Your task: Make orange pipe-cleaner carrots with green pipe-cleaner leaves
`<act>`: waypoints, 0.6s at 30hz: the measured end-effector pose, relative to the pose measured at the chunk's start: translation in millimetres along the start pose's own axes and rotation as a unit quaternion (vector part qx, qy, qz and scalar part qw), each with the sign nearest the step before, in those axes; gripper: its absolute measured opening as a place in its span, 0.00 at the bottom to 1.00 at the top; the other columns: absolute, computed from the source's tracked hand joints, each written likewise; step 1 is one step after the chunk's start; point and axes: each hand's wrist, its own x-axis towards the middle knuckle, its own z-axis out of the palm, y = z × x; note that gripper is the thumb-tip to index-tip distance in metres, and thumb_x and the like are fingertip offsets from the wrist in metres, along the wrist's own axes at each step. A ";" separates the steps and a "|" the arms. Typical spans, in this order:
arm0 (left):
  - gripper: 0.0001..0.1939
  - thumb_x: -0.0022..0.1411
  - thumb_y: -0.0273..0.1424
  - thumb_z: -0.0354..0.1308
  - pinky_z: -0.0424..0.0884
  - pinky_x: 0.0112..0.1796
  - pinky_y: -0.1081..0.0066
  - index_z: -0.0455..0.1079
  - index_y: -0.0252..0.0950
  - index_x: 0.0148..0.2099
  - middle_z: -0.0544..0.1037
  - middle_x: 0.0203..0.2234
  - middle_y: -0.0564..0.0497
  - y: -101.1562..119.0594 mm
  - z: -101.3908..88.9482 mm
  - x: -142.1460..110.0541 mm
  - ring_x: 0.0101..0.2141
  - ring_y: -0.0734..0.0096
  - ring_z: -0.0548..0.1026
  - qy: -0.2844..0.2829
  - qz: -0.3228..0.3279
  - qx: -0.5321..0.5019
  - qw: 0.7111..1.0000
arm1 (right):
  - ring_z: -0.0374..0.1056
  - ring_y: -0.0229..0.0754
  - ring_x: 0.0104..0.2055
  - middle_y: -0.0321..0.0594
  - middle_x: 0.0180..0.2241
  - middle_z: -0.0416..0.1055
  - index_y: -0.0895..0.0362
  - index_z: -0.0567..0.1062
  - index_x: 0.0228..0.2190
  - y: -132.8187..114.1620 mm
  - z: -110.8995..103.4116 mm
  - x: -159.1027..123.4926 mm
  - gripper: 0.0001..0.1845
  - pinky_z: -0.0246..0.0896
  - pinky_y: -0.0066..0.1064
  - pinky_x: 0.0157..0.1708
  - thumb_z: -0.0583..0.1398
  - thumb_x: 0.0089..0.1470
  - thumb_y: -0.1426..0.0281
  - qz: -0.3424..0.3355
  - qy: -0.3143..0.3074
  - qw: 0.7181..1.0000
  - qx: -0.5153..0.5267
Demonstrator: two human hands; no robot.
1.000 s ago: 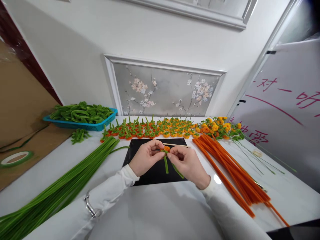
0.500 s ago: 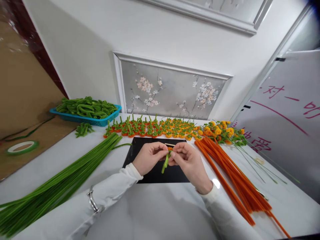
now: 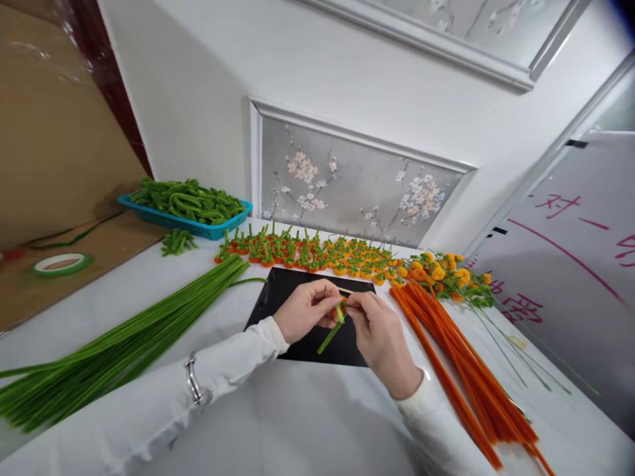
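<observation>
Above the black board [image 3: 275,291], my left hand [image 3: 307,311] pinches a small orange and green pipe-cleaner flower [image 3: 339,313] between thumb and fingers. A green pipe-cleaner stem [image 3: 328,339] hangs from it, slanting down toward me. My right hand [image 3: 381,340] is closed at the flower's right side, thumb and index finger pinching a green end of it. The fingers partly hide the flower. Just behind the fingertips a thin pale stick [image 3: 346,290] lies on the board.
Rows of small orange and yellow pieces with green tops [image 3: 307,254] line the back. Green pipe cleaners [image 3: 149,337] lie left, orange ones [image 3: 461,370] right. A blue basket [image 3: 213,230] holds green loops. Yellow flowers [image 3: 439,271] and green tape [image 3: 62,264] sit at the sides.
My right hand has shifted slightly right and turned, now pinching a green end beside the flower. The green stem hangs more slantwise. The view has tilted a little.
</observation>
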 end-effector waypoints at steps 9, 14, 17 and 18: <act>0.15 0.55 0.41 0.58 0.73 0.25 0.74 0.61 0.34 0.31 0.70 0.18 0.57 -2.9 4.2 -3.2 0.19 0.77 0.72 -0.020 -0.004 -0.008 1.000 | 0.63 0.39 0.30 0.38 0.28 0.67 0.56 0.66 0.29 -2.0 6.6 -4.7 0.05 0.56 0.29 0.29 0.53 0.54 0.75 0.000 -0.025 1.000 0.010; 0.18 0.52 0.44 0.59 0.73 0.22 0.75 0.61 0.34 0.30 0.69 0.18 0.57 0.3 3.7 -4.2 0.18 0.80 0.71 -0.035 -0.035 -0.017 0.999 | 0.63 0.40 0.31 0.39 0.29 0.68 0.56 0.68 0.29 -4.8 4.1 -4.9 0.08 0.57 0.30 0.31 0.51 0.56 0.77 -0.047 0.007 0.999 -0.022; 0.20 0.50 0.45 0.61 0.71 0.19 0.78 0.61 0.33 0.30 0.69 0.18 0.57 7.6 2.0 -5.5 0.17 0.80 0.69 -0.048 -0.068 -0.015 0.996 | 0.64 0.41 0.35 0.41 0.33 0.71 0.56 0.71 0.32 -0.4 -4.4 -1.8 0.10 0.56 0.33 0.34 0.50 0.57 0.78 -0.162 0.012 0.981 -0.108; 0.20 0.49 0.45 0.62 0.70 0.19 0.78 0.61 0.33 0.30 0.69 0.17 0.57 10.3 1.4 -6.2 0.17 0.81 0.69 -0.055 -0.081 -0.015 0.995 | 0.65 0.42 0.37 0.42 0.34 0.72 0.55 0.71 0.34 1.8 -8.3 -0.5 0.11 0.55 0.34 0.35 0.51 0.57 0.78 -0.210 0.001 0.968 -0.140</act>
